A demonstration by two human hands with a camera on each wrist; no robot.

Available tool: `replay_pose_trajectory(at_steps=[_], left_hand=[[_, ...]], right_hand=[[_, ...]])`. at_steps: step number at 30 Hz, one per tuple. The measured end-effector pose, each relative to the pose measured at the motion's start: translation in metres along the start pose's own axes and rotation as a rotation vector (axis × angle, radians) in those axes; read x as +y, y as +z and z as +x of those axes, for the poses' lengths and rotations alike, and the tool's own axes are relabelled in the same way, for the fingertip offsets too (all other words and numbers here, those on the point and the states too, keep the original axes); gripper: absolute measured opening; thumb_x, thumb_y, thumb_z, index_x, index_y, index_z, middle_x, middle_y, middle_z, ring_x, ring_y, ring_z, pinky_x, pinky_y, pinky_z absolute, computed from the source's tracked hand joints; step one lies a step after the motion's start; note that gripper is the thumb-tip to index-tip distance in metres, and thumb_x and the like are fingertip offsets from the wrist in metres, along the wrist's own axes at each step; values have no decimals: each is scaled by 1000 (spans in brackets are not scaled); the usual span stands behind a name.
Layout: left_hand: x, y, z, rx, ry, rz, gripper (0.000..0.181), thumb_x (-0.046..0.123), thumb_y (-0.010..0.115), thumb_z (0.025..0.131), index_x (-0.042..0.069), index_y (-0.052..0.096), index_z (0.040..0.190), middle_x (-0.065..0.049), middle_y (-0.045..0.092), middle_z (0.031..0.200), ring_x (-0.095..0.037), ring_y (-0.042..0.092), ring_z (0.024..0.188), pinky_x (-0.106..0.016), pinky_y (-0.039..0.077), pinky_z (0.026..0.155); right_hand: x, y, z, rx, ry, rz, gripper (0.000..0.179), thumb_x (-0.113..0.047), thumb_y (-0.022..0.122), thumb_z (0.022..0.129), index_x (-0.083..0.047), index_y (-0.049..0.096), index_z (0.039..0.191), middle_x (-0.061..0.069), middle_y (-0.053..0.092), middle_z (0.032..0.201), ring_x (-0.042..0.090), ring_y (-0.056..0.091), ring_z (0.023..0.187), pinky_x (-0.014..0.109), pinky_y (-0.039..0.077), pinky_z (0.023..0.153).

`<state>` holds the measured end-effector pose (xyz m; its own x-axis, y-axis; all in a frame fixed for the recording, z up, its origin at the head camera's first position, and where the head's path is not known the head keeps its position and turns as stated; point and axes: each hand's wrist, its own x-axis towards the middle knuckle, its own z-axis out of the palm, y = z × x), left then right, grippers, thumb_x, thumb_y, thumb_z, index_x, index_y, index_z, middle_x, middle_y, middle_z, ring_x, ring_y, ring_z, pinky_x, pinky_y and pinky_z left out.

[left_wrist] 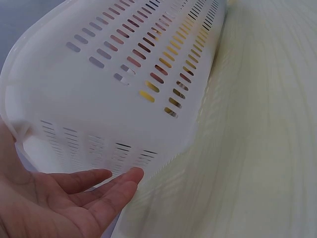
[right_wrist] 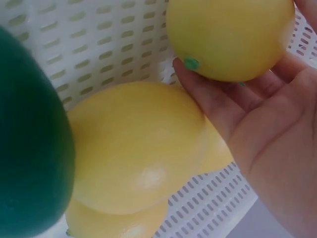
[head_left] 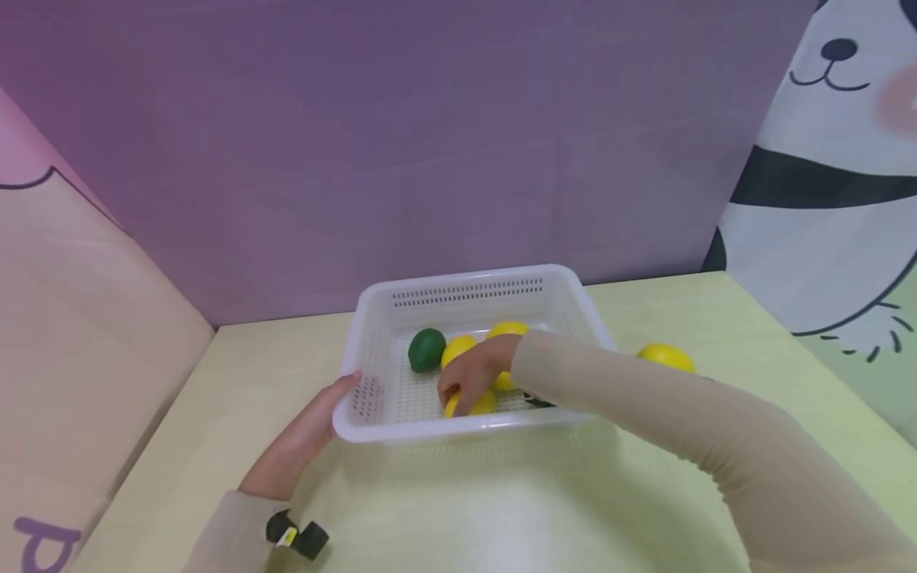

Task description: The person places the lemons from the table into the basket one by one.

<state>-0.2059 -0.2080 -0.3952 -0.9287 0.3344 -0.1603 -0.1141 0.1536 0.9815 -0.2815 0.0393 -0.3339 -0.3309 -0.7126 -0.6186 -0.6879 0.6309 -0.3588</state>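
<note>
A white perforated plastic basket (head_left: 458, 278) stands on the table, and my left hand (head_left: 304, 438) holds its left end. In the left wrist view the thumb lies over the rim while the fingers (left_wrist: 99, 203) rest against the outer wall. Inside the basket, my right hand (head_left: 476, 370) grips a lemon (right_wrist: 228, 39) near the front wall. Other lemons (right_wrist: 133, 148) lie beside that hand, touching one another. A dark green, avocado-like fruit (head_left: 427, 350) sits left of them. The right sleeve hides part of the basket's contents.
One more lemon (head_left: 666, 356) lies on the table right of the basket, partly behind the right sleeve. Something dark (head_left: 537, 400) shows at the basket's front right. A purple backdrop (head_left: 430, 159) rises behind the pale table (head_left: 501, 509).
</note>
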Motion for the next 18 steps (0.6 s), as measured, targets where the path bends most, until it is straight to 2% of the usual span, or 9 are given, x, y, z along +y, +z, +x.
replay_pose_trajectory(at_steps=[5, 10, 18], left_hand=[[-1, 0, 1, 6, 1, 6, 61, 41, 24, 101, 2, 17, 149, -29, 36, 141, -36, 44, 124, -39, 34, 98], [-1, 0, 2, 17, -1, -2, 61, 39, 25, 101, 2, 18, 149, -29, 36, 141, -36, 43, 124, -36, 34, 97], [0, 0, 0, 0, 10, -1, 61, 40, 25, 102, 5, 16, 150, -27, 35, 141, -35, 43, 123, -40, 32, 98]], right_hand=[[3, -1, -2, 25, -16, 7, 21, -30, 63, 90, -18, 62, 107, -9, 57, 98, 7, 49, 93, 23, 39, 88], [11, -3, -7, 105, -93, 15, 30, -29, 64, 88, -11, 61, 111, -1, 61, 115, 13, 53, 108, 27, 40, 98], [12, -9, -25, 203, -160, 12, 25, -26, 62, 90, -8, 63, 107, 0, 64, 106, 16, 55, 102, 26, 42, 94]])
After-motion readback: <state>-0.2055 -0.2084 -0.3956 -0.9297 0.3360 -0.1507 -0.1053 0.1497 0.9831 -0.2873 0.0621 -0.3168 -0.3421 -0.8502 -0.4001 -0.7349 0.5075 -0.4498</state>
